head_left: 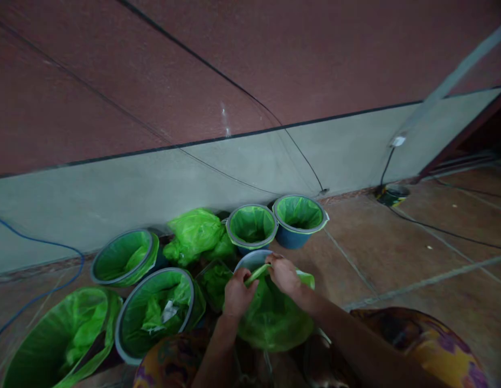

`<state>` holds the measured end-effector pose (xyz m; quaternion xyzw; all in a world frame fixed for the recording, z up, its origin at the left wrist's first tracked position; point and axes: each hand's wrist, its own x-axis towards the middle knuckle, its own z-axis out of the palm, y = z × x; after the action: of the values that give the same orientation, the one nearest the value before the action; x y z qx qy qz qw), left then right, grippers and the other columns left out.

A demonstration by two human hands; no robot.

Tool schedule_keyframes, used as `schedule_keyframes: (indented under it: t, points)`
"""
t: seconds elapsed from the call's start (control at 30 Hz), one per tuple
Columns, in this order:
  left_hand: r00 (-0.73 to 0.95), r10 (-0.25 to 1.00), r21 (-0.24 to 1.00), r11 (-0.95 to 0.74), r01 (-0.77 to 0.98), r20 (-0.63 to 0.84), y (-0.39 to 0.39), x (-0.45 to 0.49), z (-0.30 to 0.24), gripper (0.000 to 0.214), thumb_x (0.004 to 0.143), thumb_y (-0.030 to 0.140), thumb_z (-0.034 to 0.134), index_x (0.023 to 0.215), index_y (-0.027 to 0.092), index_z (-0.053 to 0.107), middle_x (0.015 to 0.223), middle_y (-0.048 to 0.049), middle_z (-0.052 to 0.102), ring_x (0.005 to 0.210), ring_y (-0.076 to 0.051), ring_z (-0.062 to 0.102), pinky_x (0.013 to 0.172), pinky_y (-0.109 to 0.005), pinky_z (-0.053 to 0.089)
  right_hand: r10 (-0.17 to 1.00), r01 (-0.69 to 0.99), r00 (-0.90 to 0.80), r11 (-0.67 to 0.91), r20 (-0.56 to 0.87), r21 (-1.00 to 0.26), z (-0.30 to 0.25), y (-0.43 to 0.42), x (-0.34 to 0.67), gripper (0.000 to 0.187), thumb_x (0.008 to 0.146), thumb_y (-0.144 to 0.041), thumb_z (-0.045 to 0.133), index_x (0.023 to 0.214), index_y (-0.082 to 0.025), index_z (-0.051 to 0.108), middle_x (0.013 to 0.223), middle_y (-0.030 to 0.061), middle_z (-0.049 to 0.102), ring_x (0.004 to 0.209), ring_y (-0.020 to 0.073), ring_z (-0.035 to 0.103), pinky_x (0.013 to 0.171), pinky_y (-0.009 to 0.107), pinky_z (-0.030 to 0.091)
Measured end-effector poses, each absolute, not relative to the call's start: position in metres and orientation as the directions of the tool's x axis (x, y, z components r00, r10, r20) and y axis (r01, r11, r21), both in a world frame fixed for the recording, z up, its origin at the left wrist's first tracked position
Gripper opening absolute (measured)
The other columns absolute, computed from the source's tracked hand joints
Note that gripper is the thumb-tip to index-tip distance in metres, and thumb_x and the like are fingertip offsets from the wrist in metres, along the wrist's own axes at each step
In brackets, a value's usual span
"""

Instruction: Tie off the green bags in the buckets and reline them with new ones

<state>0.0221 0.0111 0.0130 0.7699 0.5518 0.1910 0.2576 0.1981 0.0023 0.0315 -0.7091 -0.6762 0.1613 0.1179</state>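
A translucent green bag (pixel 275 318) hangs over the near side of a bucket, whose grey rim (pixel 252 258) shows behind my hands. My left hand (pixel 239 293) is closed on the bag's gathered edge, left of the middle. On the other end of that same edge, my right hand (pixel 283 274) pinches the material. A short rolled strip of the bag stretches between the two hands. The lower part of the bucket is hidden by the bag and my arms.
Two bag-lined buckets, a middle one (pixel 252 249) and a right one (pixel 299 241), stand by the wall. Left are more lined containers (pixel 124 318) and a green bag heap (pixel 197 231). A blue cable (pixel 52 242) and a dark tin (pixel 392 195) lie farther off.
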Motion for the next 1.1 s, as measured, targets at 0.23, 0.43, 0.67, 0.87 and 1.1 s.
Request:
schedule_keyframes:
  t: [0.23, 0.43, 0.67, 0.87, 1.1]
  points:
    - [0.169, 0.978, 0.543, -0.210, 0.813, 0.126, 0.013, 0.015, 0.012, 0.018, 0.079, 0.006, 0.050, 0.086, 0.020, 0.057, 0.091, -0.0038, 0.060, 0.080, -0.015, 0.060, 0.074, -0.024, 0.044, 0.975, 0.921, 0.198, -0.220, -0.099, -0.323, 0.031, -0.011, 0.209, 0.019, 0.088, -0.021, 0.049, 0.102, -0.018, 0.062, 0.098, 0.0098, 0.071, 0.083, 0.0212, 0.067, 0.065, 0.026, 0.040]
    - [0.077, 0.988, 0.532, -0.136, 0.836, 0.131, 0.012, 0.014, 0.009, 0.023, 0.076, 0.001, 0.049, 0.087, 0.021, 0.054, 0.091, -0.0029, 0.058, 0.078, -0.015, 0.059, 0.070, -0.023, 0.043, 0.887, 0.834, 0.421, -0.461, -0.192, -0.303, 0.014, -0.030, 0.223, 0.021, 0.088, -0.027, 0.047, 0.096, -0.018, 0.063, 0.085, 0.0090, 0.072, 0.081, 0.0223, 0.068, 0.064, 0.027, 0.040]
    - [0.079, 0.994, 0.520, -0.109, 0.847, 0.079, 0.012, 0.015, 0.010, 0.035, 0.077, 0.002, 0.049, 0.105, 0.021, 0.057, 0.104, -0.0048, 0.063, 0.087, -0.015, 0.063, 0.074, -0.023, 0.045, 0.830, 0.798, 0.489, -0.550, -0.268, -0.247, 0.009, -0.048, 0.232, 0.044, 0.083, -0.030, 0.054, 0.121, -0.010, 0.057, 0.110, 0.0183, 0.067, 0.099, 0.0292, 0.064, 0.079, 0.035, 0.046]
    - [0.131, 0.991, 0.441, -0.134, 0.888, 0.037, 0.008, 0.025, 0.013, 0.041, 0.078, 0.005, 0.050, 0.116, 0.020, 0.059, 0.110, -0.0053, 0.063, 0.094, -0.017, 0.064, 0.077, -0.023, 0.047, 0.998, 0.987, 0.058, -0.052, 0.037, -0.151, 0.037, -0.033, 0.180, 0.063, 0.082, -0.021, 0.055, 0.144, -0.017, 0.039, 0.143, 0.0159, 0.047, 0.127, 0.0330, 0.043, 0.106, 0.051, 0.031]
    - [0.118, 0.993, 0.255, -0.114, 0.960, 0.002, 0.006, 0.028, 0.011, 0.041, 0.086, 0.013, 0.049, 0.125, 0.022, 0.058, 0.109, -0.0061, 0.063, 0.100, -0.017, 0.061, 0.077, -0.022, 0.048, 0.999, 0.972, 0.002, -0.011, -0.038, -0.235, 0.031, 0.001, 0.174, 0.038, 0.088, -0.006, 0.037, 0.111, -0.011, 0.066, 0.101, 0.0156, 0.071, 0.098, 0.0263, 0.062, 0.095, 0.043, 0.041]
